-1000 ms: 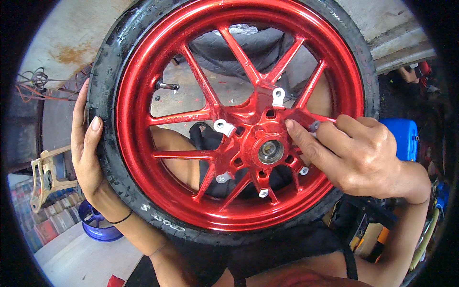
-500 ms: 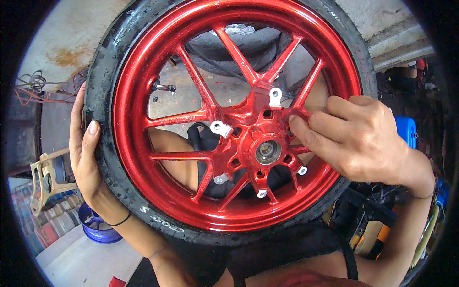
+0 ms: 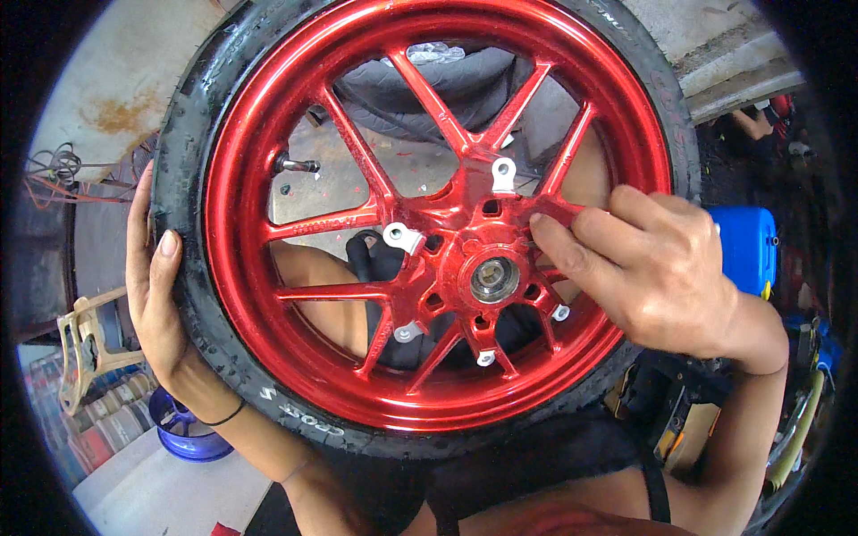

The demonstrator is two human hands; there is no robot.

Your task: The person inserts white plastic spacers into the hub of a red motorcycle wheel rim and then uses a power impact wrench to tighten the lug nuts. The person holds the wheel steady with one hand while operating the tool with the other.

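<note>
Wheel: a red cast wheel (image 3: 268, 214) with thin spokes, standing upright on edge and filling most of the view, held between both hands.
Tyre: a black tyre (image 3: 183, 179) wraps the rim; the left fingers lie over its outer tread.
Second tyre: another dark tyre (image 3: 429, 85) shows through the spokes, behind and above the right fingers.
Right hand: the right hand (image 3: 652, 268) rests over the spokes just right of the hub, fingers (image 3: 559, 241) drawn together, tips pressed on the red metal beside a white mounting tab (image 3: 503, 174); whether they pinch anything small I cannot tell.
Left hand: the left hand (image 3: 156, 304) cups the tyre's left edge, fingers curled round it, thumb on the sidewall.
Blue container: a blue plastic can (image 3: 746, 246) sits just beyond the right knuckles, partly hidden by the hand; contents not visible.
Blue tub: a small purple-blue tub (image 3: 179, 433) on the floor below the left wrist.
Hub: the steel bearing (image 3: 494, 279) lies just left of the right fingertips.
Valve: a valve stem (image 3: 295, 164) juts inward, right of the left fingers.
</note>
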